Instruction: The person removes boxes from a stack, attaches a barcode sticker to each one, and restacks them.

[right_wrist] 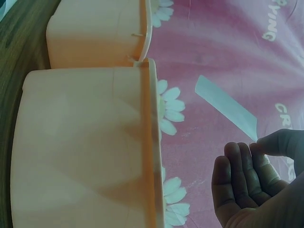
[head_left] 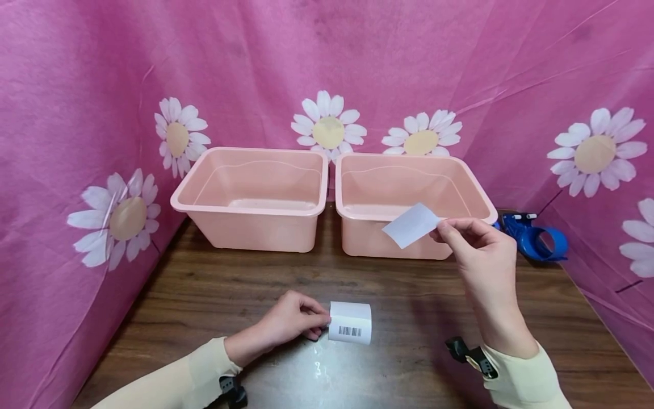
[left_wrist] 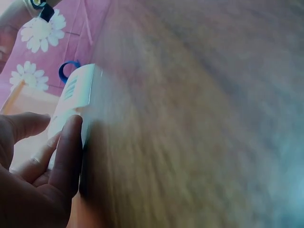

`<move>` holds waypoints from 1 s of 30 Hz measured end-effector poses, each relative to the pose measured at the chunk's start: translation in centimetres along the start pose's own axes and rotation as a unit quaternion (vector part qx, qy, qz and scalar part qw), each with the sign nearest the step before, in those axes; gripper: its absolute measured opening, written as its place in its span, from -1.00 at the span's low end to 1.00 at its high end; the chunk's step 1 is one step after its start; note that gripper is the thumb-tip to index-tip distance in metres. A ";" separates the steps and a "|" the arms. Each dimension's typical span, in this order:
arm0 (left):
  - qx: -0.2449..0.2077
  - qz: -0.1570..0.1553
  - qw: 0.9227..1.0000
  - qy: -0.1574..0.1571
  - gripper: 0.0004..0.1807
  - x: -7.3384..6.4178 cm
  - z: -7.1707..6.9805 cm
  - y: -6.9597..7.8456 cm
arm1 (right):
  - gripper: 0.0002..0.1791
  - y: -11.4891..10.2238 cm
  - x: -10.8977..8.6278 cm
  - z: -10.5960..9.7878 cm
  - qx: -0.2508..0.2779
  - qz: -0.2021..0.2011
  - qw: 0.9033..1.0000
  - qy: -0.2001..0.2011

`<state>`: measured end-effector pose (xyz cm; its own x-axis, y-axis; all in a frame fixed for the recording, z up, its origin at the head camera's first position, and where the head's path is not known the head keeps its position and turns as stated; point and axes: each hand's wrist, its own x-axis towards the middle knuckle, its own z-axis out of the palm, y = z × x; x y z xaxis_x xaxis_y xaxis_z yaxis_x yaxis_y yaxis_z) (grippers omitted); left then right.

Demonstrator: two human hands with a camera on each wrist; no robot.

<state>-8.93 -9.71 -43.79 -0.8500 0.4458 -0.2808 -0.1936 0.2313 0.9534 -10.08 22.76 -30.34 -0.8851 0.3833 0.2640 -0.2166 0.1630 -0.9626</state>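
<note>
My right hand (head_left: 485,253) pinches one corner of a white paper label (head_left: 411,225) between thumb and forefinger. The label hangs in the air over the front rim of the right pink bin (head_left: 388,241). In the right wrist view, the label (right_wrist: 227,108) shows as a slanted strip beyond the fingertips, with the other fingers loosely bent. Low on the table, my left hand (head_left: 288,319) grips the left end of a white label roll (head_left: 350,311) printed with a barcode. The left wrist view shows the thumb and fingers at the near end of that roll (left_wrist: 80,88), lying on its side.
A second pink bin (head_left: 255,230) stands to the left of the first, both at the back of the brown wooden table (head_left: 245,272). A blue tape dispenser (head_left: 541,241) is beside the right bin. Pink flowered cloth (head_left: 255,68) hangs around the table.
</note>
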 end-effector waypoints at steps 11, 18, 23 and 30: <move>0.038 0.082 0.993 0.072 -0.74 -0.1 -2.1 2.8 | -0.80 -0.1 -0.1 -0.1 -0.015 0.001 1.000 0.002; 0.037 0.181 0.974 0.130 -0.82 -0.2 -1.0 8.9 | -0.84 -1.0 -0.1 1.8 0.022 -0.021 0.999 -0.010; 0.023 0.255 0.957 0.136 -0.81 0.0 1.2 12.7 | -0.83 -1.7 -0.8 3.7 -0.004 -0.045 0.999 -0.002; 0.000 0.291 0.944 0.155 -0.77 0.9 3.5 14.8 | -0.92 -1.2 -2.5 5.6 -0.046 -0.116 0.992 -0.012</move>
<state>-10.84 -2.88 -30.29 -0.9148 0.2236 0.3364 0.3506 0.0259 0.9362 -9.89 16.50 -30.23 -0.8254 0.3038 0.4757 -0.3790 0.3263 -0.8660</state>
